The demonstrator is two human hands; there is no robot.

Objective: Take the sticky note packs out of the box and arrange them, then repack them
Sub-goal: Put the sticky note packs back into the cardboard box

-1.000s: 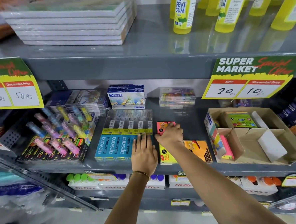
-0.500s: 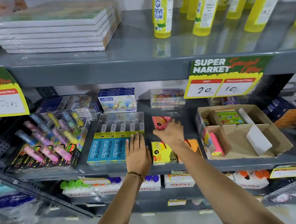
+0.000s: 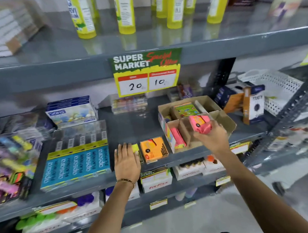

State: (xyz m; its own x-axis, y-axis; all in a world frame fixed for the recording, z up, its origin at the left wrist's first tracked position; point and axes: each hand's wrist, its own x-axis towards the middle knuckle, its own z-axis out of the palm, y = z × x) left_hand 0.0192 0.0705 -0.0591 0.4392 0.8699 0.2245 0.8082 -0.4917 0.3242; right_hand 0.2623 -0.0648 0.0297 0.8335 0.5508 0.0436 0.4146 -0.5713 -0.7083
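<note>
My right hand (image 3: 211,139) grips a pink sticky note pack (image 3: 200,123) and holds it above the open cardboard box (image 3: 227,122) on the middle shelf. Inside the box stand a pink pack (image 3: 177,139) on edge at the front left and a green pack (image 3: 184,109) at the back. My left hand (image 3: 127,160) lies flat, fingers together, on a yellow pack (image 3: 135,147) near the shelf's front edge. An orange pack (image 3: 153,149) lies just right of the yellow one, between it and the box.
Blue pencil boxes (image 3: 77,166) lie left of my left hand, highlighters (image 3: 10,161) further left. A price sign (image 3: 147,71) hangs from the upper shelf, with yellow glue bottles (image 3: 125,13) above it. Orange-and-white cartons (image 3: 251,105) and a white basket (image 3: 277,89) stand right of the box.
My right hand lifted the pink pack off the shelf and carried it right, over the box. My left hand slid right onto the yellow pack. The camera view swung right.
</note>
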